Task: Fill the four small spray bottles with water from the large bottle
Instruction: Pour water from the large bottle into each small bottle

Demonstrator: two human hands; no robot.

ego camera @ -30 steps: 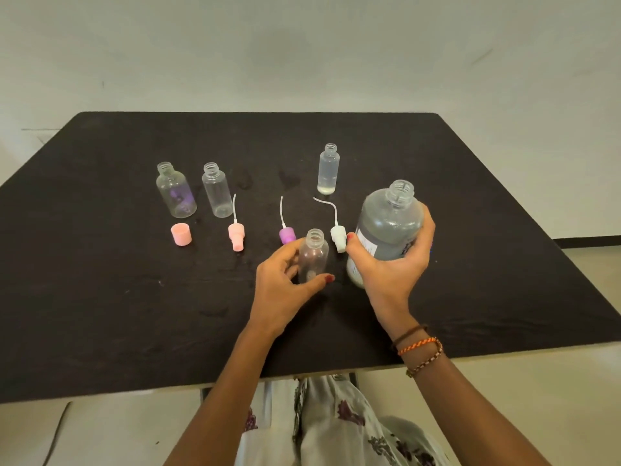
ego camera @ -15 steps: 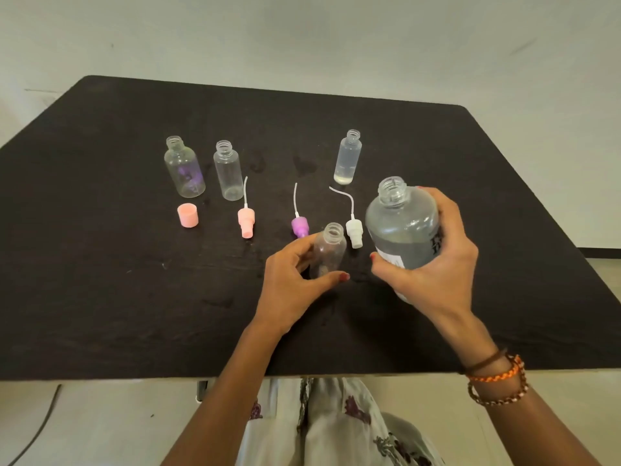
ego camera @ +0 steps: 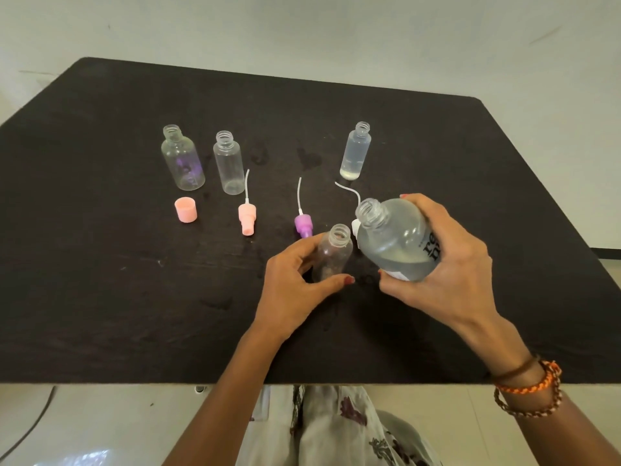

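Note:
My right hand (ego camera: pixel 447 274) grips the large clear bottle (ego camera: pixel 393 243), uncapped and part full of water. It is tilted left, its mouth just above and beside the open neck of a small empty bottle (ego camera: pixel 334 253). My left hand (ego camera: pixel 295 284) holds that small bottle upright on the black table (ego camera: pixel 100 264). Two more small open bottles (ego camera: pixel 183 163) (ego camera: pixel 229 163) stand at the back left. A slim one (ego camera: pixel 355 153) at the back middle has a little water at its bottom.
A pink cap (ego camera: pixel 185 210), a pink spray head (ego camera: pixel 247 216) and a purple spray head (ego camera: pixel 303 223) lie in a row on the table. A white spray head's tube (ego camera: pixel 347 191) shows behind the large bottle. Wet spots mark the tabletop. My lap is below the near edge.
My right hand has lifted the large bottle off the table and tipped it left, bringing its mouth over to the small bottle. My left hand has kept its hold.

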